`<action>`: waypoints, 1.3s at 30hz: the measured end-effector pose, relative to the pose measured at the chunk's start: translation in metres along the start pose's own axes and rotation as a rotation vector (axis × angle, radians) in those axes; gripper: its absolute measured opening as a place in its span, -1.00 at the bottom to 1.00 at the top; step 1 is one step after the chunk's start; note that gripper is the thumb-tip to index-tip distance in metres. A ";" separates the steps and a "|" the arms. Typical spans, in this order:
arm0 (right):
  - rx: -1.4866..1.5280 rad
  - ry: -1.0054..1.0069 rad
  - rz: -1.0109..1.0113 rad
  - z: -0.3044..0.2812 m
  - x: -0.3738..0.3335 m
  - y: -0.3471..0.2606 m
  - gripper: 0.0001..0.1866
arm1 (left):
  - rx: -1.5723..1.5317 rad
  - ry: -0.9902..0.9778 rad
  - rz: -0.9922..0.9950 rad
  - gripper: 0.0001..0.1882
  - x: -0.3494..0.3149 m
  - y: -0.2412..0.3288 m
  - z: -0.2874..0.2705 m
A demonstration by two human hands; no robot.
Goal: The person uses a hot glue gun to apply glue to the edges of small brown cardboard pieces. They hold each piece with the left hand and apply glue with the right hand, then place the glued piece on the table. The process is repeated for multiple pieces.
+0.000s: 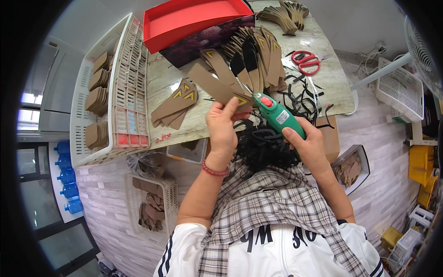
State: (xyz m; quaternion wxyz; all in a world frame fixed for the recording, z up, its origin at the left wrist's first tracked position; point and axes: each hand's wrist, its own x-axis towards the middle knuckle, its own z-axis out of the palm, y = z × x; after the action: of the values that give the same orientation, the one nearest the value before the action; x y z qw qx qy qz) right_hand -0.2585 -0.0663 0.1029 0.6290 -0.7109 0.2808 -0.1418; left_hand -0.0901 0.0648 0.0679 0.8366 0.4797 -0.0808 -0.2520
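In my left hand [222, 129], pinched between thumb and fingers, is a flat brown strip [206, 83] with a yellow chevron at its near end. My right hand [305, 142] is wrapped round a green handheld power tool [279, 115] with a red button. The tool's thin metal tip points at the chevron end of the strip; whether they touch, I cannot tell. Beyond my hands lies a fanned pile of similar brown strips [273, 62], some with black ends. A smaller stack of chevron strips [175, 105] rests left of my left hand. Black trimmings gather in my lap [265, 147].
Red-handled scissors [306, 63] lie on the table [330, 87] among black scraps. A red open box [196, 23] stands at the back. On the left, a white plastic crate [130, 87] holds stacked brown pieces. Another white crate [173, 194] sits on the floor, lower left.
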 end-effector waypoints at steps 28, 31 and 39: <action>0.082 0.079 0.067 -0.003 -0.003 0.019 -0.66 | 1.160 0.655 0.148 -0.40 0.167 -0.019 -0.003; 0.092 0.094 0.081 -0.002 -0.003 0.017 -0.65 | 1.202 0.594 0.268 -0.39 0.164 -0.024 -0.007; 0.030 0.063 0.078 -0.002 -0.002 0.016 -0.64 | 0.911 0.501 0.333 -0.75 0.161 -0.040 -0.032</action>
State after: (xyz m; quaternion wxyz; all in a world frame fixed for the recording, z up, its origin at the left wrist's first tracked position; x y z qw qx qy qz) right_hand -0.2651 -0.0673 0.0876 0.6355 -0.6852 0.3256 -0.1436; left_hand 0.0472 -0.0077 -0.0003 0.5665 0.8196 -0.0550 0.0662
